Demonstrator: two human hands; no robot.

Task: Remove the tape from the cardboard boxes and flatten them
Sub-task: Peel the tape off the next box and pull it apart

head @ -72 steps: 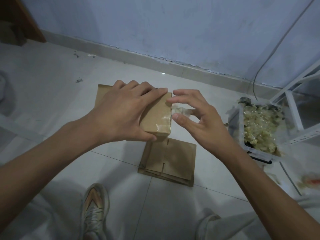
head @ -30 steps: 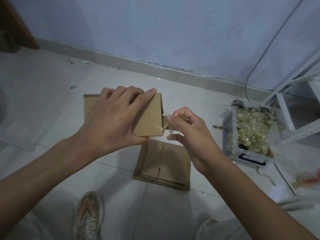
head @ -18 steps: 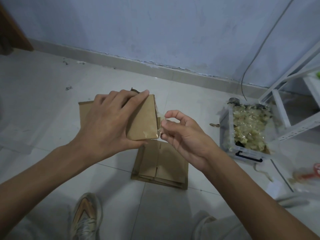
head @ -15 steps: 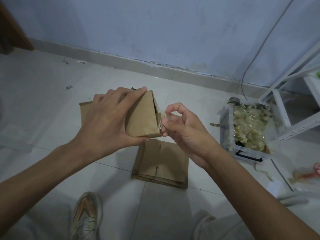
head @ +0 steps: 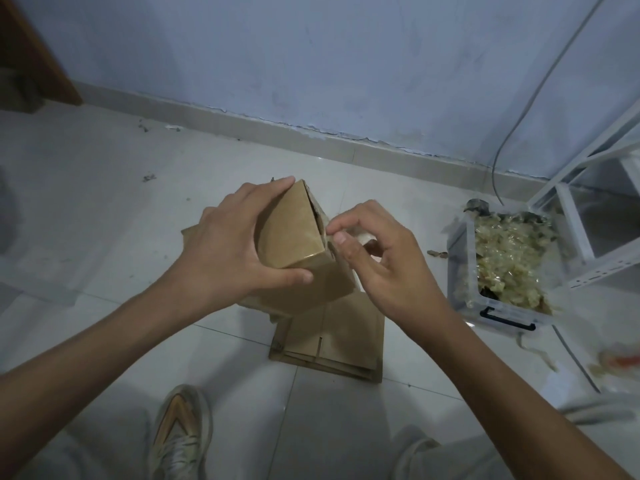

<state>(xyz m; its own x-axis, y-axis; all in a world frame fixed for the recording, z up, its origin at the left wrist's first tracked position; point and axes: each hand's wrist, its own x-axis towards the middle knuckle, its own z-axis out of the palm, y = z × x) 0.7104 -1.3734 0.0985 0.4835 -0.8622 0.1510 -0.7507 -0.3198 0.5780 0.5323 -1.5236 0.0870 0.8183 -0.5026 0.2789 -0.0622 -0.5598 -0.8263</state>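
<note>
Lots of stuff around on the tiled floor (head: 86,209) here. Off to the right sits a clear plastic bin (head: 498,306) with a black handle, stuffed with crumpled bits of peeled tape (head: 509,258). Behind it is a white metal rack (head: 571,216), and a grey cable (head: 512,116) runs down the blue wall (head: 311,57). A few scraps lie near the baseboard. A flattened cardboard box (head: 343,337) lies on the floor just under the hands, and another flat cardboard piece (head: 188,235) peeks out behind the left hand. A sneaker (head: 180,434) shows at the bottom.

The cardboard box (head: 294,244) itself is held up above the floor, tilted, plain brown, with shiny clear tape along its near edge. Its right end seam looks gapped open a little. The left hand (head: 225,254) wraps over its top, thumb clamped on the near face. The right hand (head: 377,258) is at the box's right end, thumb and forefinger pinched together on a strip of tape (head: 360,237) there, and it blocks most of that end.
</note>
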